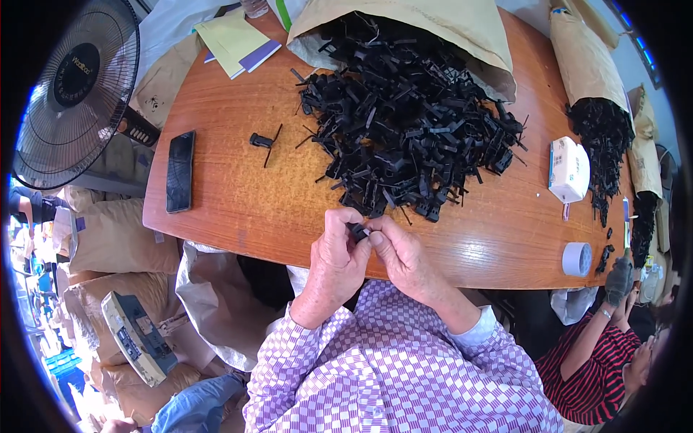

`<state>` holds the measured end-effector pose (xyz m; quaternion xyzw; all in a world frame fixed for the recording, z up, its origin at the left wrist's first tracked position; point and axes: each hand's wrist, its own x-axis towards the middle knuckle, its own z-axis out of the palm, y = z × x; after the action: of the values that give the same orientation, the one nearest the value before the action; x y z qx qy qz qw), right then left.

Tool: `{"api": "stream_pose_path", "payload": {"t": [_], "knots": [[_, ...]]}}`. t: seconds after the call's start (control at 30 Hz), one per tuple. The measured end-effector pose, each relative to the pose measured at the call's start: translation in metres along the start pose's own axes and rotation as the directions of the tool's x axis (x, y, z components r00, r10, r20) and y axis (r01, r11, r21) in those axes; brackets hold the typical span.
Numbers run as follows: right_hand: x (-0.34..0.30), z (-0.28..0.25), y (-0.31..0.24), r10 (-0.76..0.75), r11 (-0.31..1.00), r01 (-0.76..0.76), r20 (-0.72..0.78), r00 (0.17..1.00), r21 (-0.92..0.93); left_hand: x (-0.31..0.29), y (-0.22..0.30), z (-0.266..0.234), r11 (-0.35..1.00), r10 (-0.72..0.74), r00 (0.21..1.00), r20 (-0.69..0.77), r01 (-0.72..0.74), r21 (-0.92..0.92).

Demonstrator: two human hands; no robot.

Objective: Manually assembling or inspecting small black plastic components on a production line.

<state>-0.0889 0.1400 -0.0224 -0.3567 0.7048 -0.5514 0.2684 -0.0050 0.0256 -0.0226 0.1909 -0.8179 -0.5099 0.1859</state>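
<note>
Between my two hands, just above the table's near edge, is a small black plastic part point(357, 231). My left hand point(333, 258) is closed around it, with the forefinger curled over and the thumb below. From the other side, my right hand point(406, 258) pinches at the part's right end with thumb and forefinger. The fingers cover much of the part. Right beyond my fingertips begins a large heap of similar black plastic parts point(404, 130), many with thin strips sticking out. One loose black part point(263, 141) with a thin bar lies apart to the left.
The heap spills from a brown paper sack point(426, 18) on the wooden table point(238, 209). A phone point(180, 172) and a fan point(76, 86) are at left, papers point(234, 40) behind. Rightward are a tissue pack point(568, 169), a tape roll point(576, 258) and a co-worker's gloved hand point(619, 281).
</note>
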Motion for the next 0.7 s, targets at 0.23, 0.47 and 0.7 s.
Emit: {"api": "stream_pose_path", "payload": {"t": [0.23, 0.47, 0.7], "knots": [[0.003, -0.001, -0.003, -0.021, 0.999, 0.021, 0.003, 1.0, -0.026, 0.002, 0.002, -0.001, 1.0, -0.027, 1.0, 0.006, 0.027, -0.015], [0.007, 0.006, -0.001, -0.063, 0.996, 0.061, -0.034, 0.997, -0.062, 0.008, 0.009, -0.005, 0.942, 0.264, 0.962, -0.068, -0.242, 0.231], [0.018, 0.011, -0.009, -0.051, 0.995, 0.05, 0.008, 0.999, 0.088, 0.001, 0.0, -0.02, 0.963, 0.223, 0.967, -0.121, -0.199, 0.183]]}}
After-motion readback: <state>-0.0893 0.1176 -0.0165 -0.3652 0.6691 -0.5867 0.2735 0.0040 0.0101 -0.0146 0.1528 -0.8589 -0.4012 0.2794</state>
